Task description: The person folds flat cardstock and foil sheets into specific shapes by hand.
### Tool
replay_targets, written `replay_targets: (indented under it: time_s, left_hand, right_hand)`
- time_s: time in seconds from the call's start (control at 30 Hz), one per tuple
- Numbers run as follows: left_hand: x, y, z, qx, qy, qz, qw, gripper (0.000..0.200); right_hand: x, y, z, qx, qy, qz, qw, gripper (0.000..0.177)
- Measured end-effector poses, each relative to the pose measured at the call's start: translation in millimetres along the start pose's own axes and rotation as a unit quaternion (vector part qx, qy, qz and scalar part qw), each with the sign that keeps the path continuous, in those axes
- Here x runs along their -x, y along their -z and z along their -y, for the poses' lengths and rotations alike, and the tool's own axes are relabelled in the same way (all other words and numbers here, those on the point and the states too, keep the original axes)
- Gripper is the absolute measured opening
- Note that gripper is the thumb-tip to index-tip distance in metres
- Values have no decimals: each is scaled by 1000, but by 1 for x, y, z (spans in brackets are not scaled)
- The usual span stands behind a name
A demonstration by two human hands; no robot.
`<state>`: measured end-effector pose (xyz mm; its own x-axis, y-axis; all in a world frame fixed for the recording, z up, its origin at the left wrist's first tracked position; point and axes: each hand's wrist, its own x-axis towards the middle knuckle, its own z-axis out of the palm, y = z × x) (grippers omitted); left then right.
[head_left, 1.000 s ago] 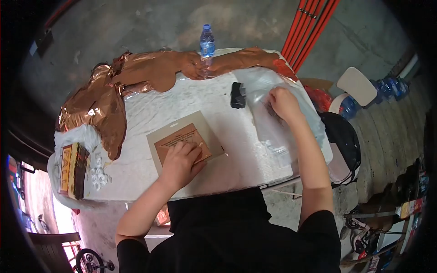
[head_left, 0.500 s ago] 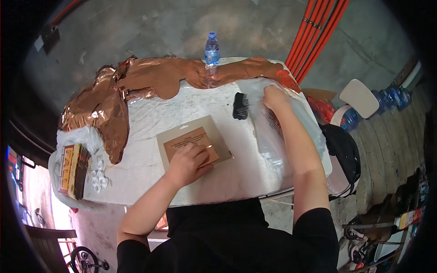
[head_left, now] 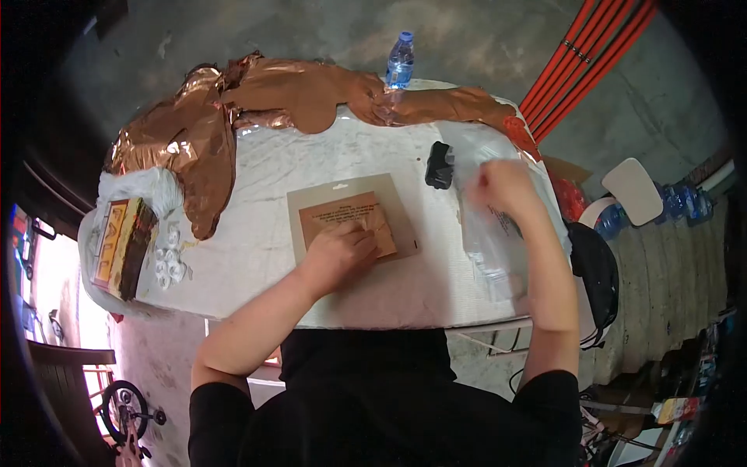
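Observation:
A flat copper-coloured packet [head_left: 320, 219] with dark printed lines lies on a grey card [head_left: 299, 204] that has a hang hole at its top edge. My left hand [head_left: 342, 251] rests over the packet's lower part, its fingers bunched and pinching at the surface, where creases show. Off to the right, my right hand [head_left: 506, 187] is smeared by motion above clear plastic bags [head_left: 490, 261], its fingers unclear. Just left of that hand sits a small black object [head_left: 440, 165].
Crumpled copper foil [head_left: 284, 89] runs along the table's back and left side. A water bottle [head_left: 401, 62] stands at the back edge. At the left are a yellow and brown box [head_left: 123, 247], a white plastic bag [head_left: 148, 191] and several small white pieces [head_left: 169, 261].
My left fingers have drawn together on the packet. My right hand has turned and moves quickly over the plastic bags. The whole view has shifted with my head.

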<state>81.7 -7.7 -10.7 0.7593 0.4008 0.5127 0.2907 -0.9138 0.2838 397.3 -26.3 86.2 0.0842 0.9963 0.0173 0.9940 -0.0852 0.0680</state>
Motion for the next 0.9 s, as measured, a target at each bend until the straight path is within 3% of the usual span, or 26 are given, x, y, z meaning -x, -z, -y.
replay_targets:
  time_s: [0.07, 0.17, 0.27, 0.33, 0.63, 0.67, 0.73, 0.9]
  left_hand:
    - [-1, 1, 0, 16, 20, 11, 1000, 11]
    - [-1, 1, -2, 28, 42, -5, 999, 12]
    - [-3, 1, -4, 36, 60, -2, 998, 12]
    - [-1, -1, -1, 44, 47, -19, 998, 12]
    - [2, -3, 2, 43, 22, -21, 999, 14]
    - [2, 0, 1, 42, 27, -23, 998, 14]
    - [1, 2, 0, 61, 26, -16, 998, 13]
    - [1, -2, 3, 56, 22, -18, 998, 11]
  right_hand:
    - [38, 6, 27, -274, 114, 97, 950, 14]
    - [79, -2, 68, -247, 171, 138, 944, 14]
    - [93, -20, 89, -220, 182, 78, 955, 12]
    - [92, -33, 97, -114, 119, 1, 986, 14]
    - [82, -67, 123, -121, 100, -117, 981, 19]
    - [84, -63, 118, -121, 104, -115, 981, 19]
    - [89, -44, 108, -262, 83, -5, 962, 18]
    - [89, -51, 97, -303, 123, 11, 945, 16]
